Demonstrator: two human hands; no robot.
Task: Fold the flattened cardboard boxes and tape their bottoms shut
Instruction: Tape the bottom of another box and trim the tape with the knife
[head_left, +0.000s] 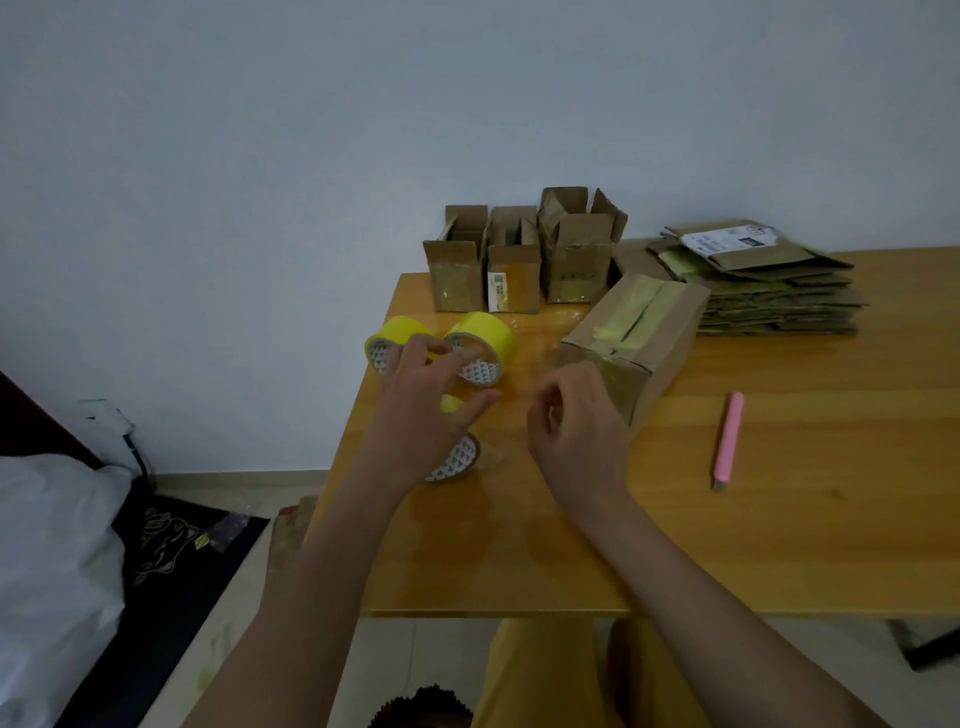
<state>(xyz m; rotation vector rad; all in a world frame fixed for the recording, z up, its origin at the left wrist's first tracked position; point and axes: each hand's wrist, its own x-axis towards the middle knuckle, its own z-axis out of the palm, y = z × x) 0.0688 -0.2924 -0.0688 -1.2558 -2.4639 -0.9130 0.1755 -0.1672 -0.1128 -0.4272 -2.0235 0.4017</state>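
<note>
- Both hands are working at a tape roll (454, 457): left hand (426, 415) is holding it, right hand (574, 421) is pinching, maybe clear tape.
- Taped box (634, 338) is lying just right.
- Next, probably sticking tape down.

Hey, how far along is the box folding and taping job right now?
Done: three upright boxes stand at the back, and a taped box lies on its side. In hand: the left hand is over a yellow tape roll, the right hand beside it. Left: a stack of flattened boxes.
</note>
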